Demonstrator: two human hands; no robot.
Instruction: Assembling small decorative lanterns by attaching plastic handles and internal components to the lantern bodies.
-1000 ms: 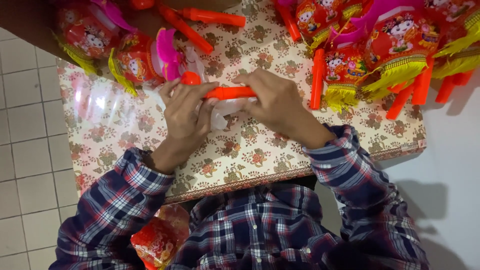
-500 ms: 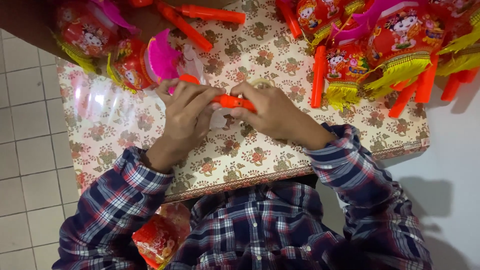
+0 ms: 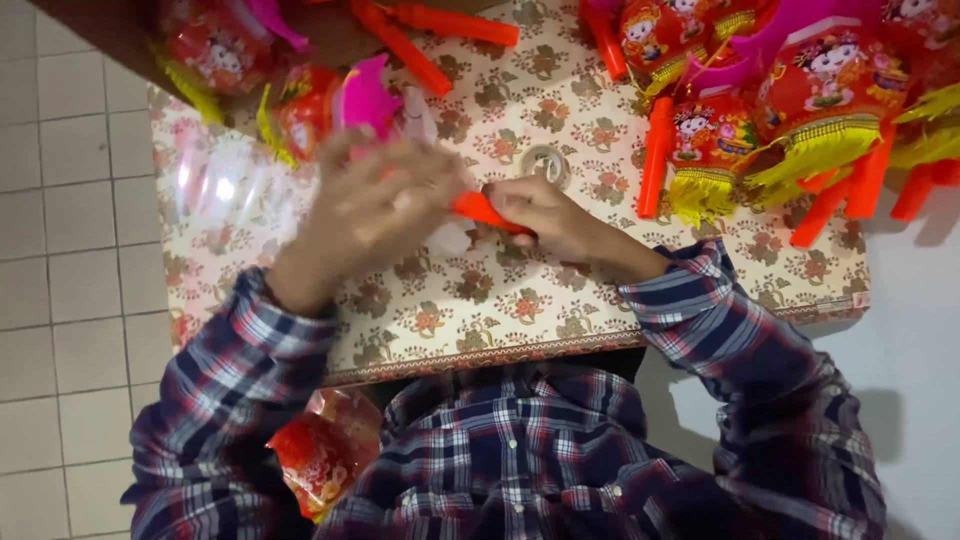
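I see the orange stick (image 3: 478,211) lying crosswise between my hands, right hand (image 3: 545,212) pinching its near end, left hand (image 3: 385,200) closed over the other.

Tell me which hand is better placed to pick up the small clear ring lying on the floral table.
Right, probably. The right hand sits just below the clear ring, pinching the orange stick's end. The left hand lies farther off, wrapped around the stick.

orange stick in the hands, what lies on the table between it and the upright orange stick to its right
In the head view, only a small clear ring on the floral tablecloth between orange stick and upright stick.
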